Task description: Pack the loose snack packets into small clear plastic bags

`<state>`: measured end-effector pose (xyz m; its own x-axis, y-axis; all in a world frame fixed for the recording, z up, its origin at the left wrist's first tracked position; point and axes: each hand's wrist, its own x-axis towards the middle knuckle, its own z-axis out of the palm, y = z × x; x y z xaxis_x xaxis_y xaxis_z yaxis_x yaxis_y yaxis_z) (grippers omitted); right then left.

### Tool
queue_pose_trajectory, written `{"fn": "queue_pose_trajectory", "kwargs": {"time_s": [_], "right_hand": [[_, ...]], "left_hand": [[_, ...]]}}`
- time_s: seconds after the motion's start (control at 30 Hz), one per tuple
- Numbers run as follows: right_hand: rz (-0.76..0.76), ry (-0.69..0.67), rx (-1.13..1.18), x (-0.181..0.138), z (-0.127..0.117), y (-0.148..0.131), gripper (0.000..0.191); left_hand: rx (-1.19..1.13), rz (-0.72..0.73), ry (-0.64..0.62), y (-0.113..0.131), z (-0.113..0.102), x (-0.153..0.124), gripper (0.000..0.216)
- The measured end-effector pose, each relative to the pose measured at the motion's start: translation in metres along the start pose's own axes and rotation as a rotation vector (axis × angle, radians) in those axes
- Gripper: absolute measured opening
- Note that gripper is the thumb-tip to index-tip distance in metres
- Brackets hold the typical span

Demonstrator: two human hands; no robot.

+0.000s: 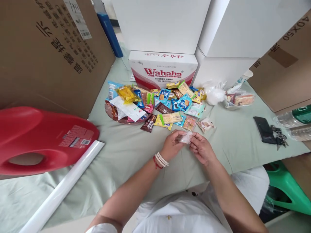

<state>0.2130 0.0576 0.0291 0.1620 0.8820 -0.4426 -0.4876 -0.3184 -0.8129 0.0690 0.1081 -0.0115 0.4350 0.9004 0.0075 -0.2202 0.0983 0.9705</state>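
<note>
Between my two hands is a small whitish clear wrapper packet (186,138); its contents I cannot make out. My left hand (173,144), with a white bead bracelet (161,160) at the wrist, pinches its left side. The fingertips of my right hand (201,148) close on its right edge. Just beyond my hands lies a loose pile of wrapped snacks, among them a yellow packet (163,122), a brown cocoa packet (148,123) and a round biscuit in clear wrap (190,123). At the pile's left, a reddish clear tray (112,111) holds several more snacks.
A Wahaha water carton (164,71) stands behind the snacks. A red plastic jug (48,139) and a white tube (65,184) lie at left. To the right are a clear plastic bag (216,92), a black phone-like object (264,130), keys (281,137) and plastic bottles (286,120).
</note>
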Motion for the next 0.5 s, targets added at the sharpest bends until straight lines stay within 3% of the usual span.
{"fn": "queue_pose_trajectory", "kwargs": {"time_s": [0.17,0.3,0.37,0.43,0.5], "right_hand": [[0.107,-0.074,-0.028,-0.006,-0.022,-0.016,0.044],[0.118,-0.118,-0.185,-0.015,-0.028,-0.014,0.047],[0.039,-0.088,-0.276,-0.017,-0.027,-0.008,0.047],[-0.107,0.017,-0.343,-0.017,-0.025,0.0,0.044],[-0.268,0.147,-0.394,-0.017,-0.021,0.007,0.04]], "left_hand": [[-0.083,-0.085,0.006,0.008,-0.025,0.006,0.034],[-0.257,-0.12,0.043,0.013,-0.029,0.014,0.032],[-0.342,-0.143,0.063,0.015,-0.026,0.017,0.039],[-0.355,-0.132,0.162,0.015,-0.02,0.015,0.051],[-0.274,-0.12,0.256,0.014,-0.012,0.01,0.049]]}}
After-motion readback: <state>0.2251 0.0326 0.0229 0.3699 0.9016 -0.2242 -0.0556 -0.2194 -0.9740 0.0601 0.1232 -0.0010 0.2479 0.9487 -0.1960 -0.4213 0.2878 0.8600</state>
